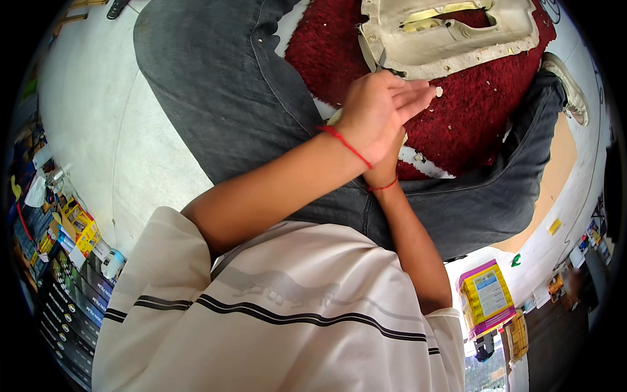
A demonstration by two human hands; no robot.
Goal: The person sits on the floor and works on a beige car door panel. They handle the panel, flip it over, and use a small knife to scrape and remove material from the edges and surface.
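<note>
My left hand (377, 114) has a red string at the wrist and reaches across in front of my right. Its fingers are stretched out to the right, and I see nothing held in them. Below it, my right hand (390, 155) shows only in part; its fingers are hidden behind the left one. A beige moulded panel (480, 57) with an elongated opening lies just beyond my hands, its near edge rough. By that edge, above my left hand, is a thin greyish piece (381, 60), too small to name. A pale crumb (439, 92) appears beside the left fingertips.
Dark red shaggy carpet (464, 127), strewn with pale bits, lies under the panel between my legs in dark jeans (215, 85). Stacked boxes (72, 307) stand at the left on the pale floor (91, 111). A yellow and purple pack (486, 297) is at the lower right.
</note>
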